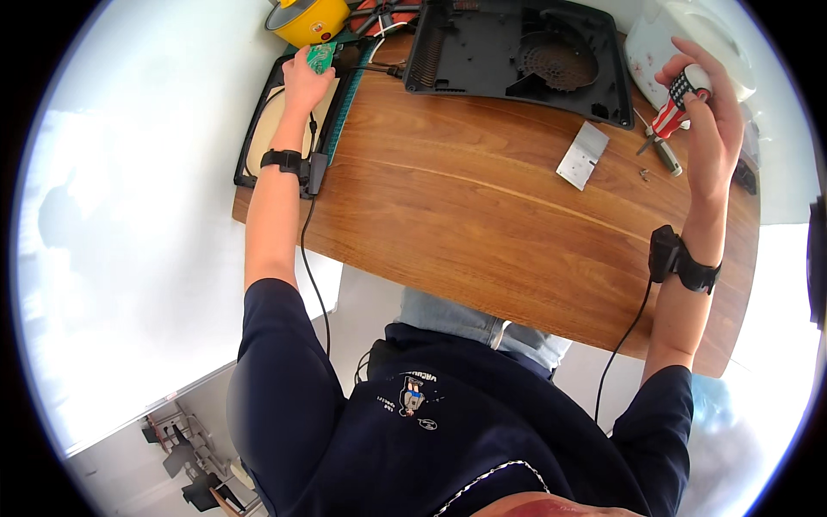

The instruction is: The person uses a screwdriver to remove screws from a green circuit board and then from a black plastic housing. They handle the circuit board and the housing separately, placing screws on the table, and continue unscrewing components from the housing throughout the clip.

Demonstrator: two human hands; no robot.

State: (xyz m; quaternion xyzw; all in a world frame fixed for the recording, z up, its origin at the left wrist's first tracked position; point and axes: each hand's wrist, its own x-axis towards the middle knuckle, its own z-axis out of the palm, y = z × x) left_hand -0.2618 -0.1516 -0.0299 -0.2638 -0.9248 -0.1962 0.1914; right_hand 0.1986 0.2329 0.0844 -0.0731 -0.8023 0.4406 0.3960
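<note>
At the far left of the table, my left hand (303,86) pinches a small green circuit board (322,57). It is above a black-framed panel (244,153) with a beige inner surface. My right hand (713,129), raised at the right side, grips a screwdriver (671,114) with a red and white handle, a black checked band and a white end. Its tip points down and to the left. Below it lies a second screwdriver (667,158) with a grey-green handle. Some small screws (644,175) rest beside that, and a silver metal plate (583,156) lies to their left.
A large black plastic housing (465,69) with a round grille fills the table's far middle. A yellow pot (301,23) stands far left, near red and black parts (383,15). At far right is a white flowered container (672,39). Cables trail from both wrist straps.
</note>
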